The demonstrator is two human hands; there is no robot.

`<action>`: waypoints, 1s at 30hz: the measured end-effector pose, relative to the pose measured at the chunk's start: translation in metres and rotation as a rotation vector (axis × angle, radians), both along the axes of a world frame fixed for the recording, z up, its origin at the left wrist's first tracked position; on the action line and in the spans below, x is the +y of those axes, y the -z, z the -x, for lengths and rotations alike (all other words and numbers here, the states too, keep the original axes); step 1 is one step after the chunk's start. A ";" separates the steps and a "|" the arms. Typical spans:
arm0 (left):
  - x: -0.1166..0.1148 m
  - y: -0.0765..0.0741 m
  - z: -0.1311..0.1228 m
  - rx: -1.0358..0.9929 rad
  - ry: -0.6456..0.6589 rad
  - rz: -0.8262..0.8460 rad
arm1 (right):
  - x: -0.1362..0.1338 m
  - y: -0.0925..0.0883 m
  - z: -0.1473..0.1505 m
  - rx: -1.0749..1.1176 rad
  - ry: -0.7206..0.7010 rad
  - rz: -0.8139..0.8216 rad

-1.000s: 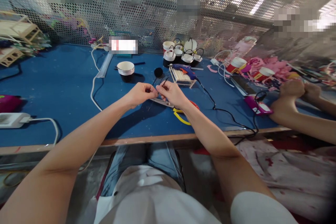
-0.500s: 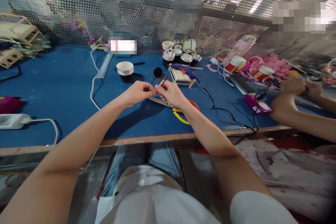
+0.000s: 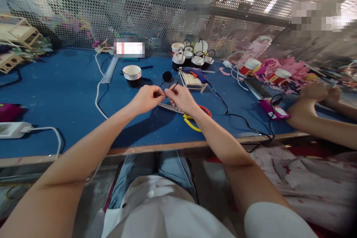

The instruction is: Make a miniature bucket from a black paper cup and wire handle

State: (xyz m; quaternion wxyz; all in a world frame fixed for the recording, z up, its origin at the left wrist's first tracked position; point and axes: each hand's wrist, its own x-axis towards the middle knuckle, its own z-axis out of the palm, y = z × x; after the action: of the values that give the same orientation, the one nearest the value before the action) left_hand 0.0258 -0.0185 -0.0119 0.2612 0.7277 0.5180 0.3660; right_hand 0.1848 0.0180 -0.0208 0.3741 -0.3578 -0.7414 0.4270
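Note:
My left hand (image 3: 148,98) and my right hand (image 3: 182,99) meet over the table, fingertips pinched close together. Between them is a thin black cord (image 3: 162,84), whose ends stick up past the fingers; its middle is hidden. Under my right hand lie scissors (image 3: 171,108) with red and yellow handles, the blades pointing left. Just beyond my fingers sits a small round black piece (image 3: 167,76). To the left of it stands a paper cup (image 3: 133,77), black below with a white rim.
A blue glue gun (image 3: 195,71) rests on a small stick rack (image 3: 192,81), its black cable running right. Several cups with black loop handles (image 3: 189,56) stand behind. White cables cross the left side. At right are a co-worker's arms (image 3: 315,119), a magenta box (image 3: 273,111) and pink scraps (image 3: 290,67).
My hands stay pinched together in almost the same place, with only slight finger movement. The view has shifted a little.

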 end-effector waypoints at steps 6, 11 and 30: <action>0.002 0.008 -0.003 -0.015 -0.084 -0.018 | -0.002 0.002 0.002 -0.064 0.063 -0.074; 0.000 0.003 -0.005 -0.092 -0.043 0.070 | -0.002 0.002 0.002 -0.007 0.024 -0.016; 0.001 -0.003 0.004 -0.033 0.085 0.089 | 0.004 0.002 -0.003 -0.014 -0.043 -0.009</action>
State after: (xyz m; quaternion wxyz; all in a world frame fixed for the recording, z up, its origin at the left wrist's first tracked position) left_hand 0.0214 -0.0179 -0.0087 0.3170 0.7305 0.4981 0.3433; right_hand 0.1879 0.0215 -0.0224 0.3611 -0.3430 -0.7536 0.4291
